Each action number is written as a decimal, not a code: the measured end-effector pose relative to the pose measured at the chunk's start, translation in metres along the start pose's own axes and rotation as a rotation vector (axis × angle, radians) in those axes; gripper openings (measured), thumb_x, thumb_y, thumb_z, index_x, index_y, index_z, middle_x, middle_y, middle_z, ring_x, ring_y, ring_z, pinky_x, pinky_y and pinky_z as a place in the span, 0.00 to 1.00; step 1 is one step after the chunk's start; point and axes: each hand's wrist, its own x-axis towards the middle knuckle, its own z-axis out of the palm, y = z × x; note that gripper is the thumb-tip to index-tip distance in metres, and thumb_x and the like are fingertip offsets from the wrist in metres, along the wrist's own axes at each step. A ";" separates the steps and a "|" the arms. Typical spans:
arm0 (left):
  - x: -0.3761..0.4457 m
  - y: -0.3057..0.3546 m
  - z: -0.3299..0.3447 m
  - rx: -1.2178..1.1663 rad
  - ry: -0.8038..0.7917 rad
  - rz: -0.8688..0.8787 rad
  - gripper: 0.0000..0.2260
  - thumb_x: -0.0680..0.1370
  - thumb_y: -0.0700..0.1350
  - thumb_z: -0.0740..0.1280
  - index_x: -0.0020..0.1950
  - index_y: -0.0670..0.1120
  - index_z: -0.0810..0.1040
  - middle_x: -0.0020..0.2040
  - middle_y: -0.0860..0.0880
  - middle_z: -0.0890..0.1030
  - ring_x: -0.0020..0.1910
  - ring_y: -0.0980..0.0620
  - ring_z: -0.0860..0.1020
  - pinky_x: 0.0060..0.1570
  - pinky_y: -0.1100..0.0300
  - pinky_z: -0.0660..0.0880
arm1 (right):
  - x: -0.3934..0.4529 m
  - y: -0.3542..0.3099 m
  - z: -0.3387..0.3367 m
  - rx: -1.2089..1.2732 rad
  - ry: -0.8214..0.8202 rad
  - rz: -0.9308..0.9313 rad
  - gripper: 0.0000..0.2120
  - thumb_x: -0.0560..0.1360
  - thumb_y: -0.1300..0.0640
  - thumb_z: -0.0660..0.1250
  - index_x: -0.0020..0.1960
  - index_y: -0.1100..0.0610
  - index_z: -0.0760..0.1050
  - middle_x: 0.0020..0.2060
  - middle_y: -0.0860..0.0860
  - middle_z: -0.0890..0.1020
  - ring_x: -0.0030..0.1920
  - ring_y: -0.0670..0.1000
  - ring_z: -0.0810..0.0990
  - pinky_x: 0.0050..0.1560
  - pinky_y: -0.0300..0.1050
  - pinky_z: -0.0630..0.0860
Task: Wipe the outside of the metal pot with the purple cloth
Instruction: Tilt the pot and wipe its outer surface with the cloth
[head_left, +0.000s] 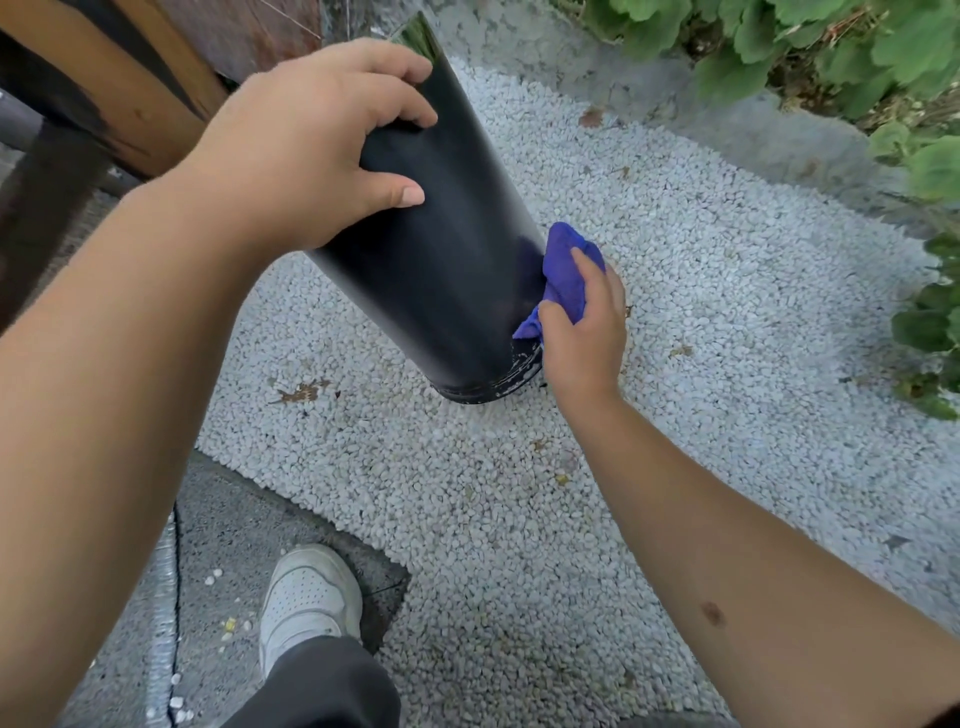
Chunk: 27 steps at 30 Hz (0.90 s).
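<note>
Head view: your left hand (311, 150) grips the tilted pot (441, 249) from the left; your right hand (584, 332) pinches the cloth (563, 275) against its right side, over gravel (675, 312).

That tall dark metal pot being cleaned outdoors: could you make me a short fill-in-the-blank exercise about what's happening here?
1. The left hand steadies the tall dark metal pot near its ____ end.
2. The right hand presses a crumpled cloth of ____ colour against the pot's side.
3. The pot stands tilted on white ____.
4. A white ____ shows on the grey paving below.

Missing words: upper; purple; gravel; shoe
</note>
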 end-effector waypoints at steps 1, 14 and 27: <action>0.000 0.001 0.000 0.002 -0.003 -0.001 0.22 0.73 0.50 0.73 0.67 0.52 0.76 0.74 0.57 0.68 0.72 0.50 0.68 0.66 0.44 0.69 | -0.008 -0.002 0.004 0.012 0.050 0.012 0.28 0.70 0.56 0.61 0.71 0.46 0.69 0.74 0.44 0.62 0.68 0.36 0.63 0.61 0.30 0.59; -0.032 -0.025 0.000 -0.168 0.133 0.068 0.25 0.71 0.51 0.72 0.67 0.47 0.75 0.76 0.47 0.67 0.72 0.52 0.68 0.70 0.69 0.59 | -0.030 -0.007 0.015 0.008 0.109 0.036 0.28 0.74 0.63 0.62 0.72 0.51 0.66 0.75 0.53 0.56 0.66 0.43 0.64 0.53 0.17 0.56; -0.053 -0.035 0.019 -0.093 0.124 -0.228 0.36 0.73 0.55 0.72 0.77 0.55 0.58 0.74 0.50 0.67 0.72 0.47 0.66 0.64 0.43 0.67 | 0.028 -0.045 -0.005 -0.250 -0.033 -0.066 0.27 0.72 0.53 0.61 0.72 0.46 0.67 0.72 0.49 0.63 0.57 0.41 0.68 0.55 0.38 0.61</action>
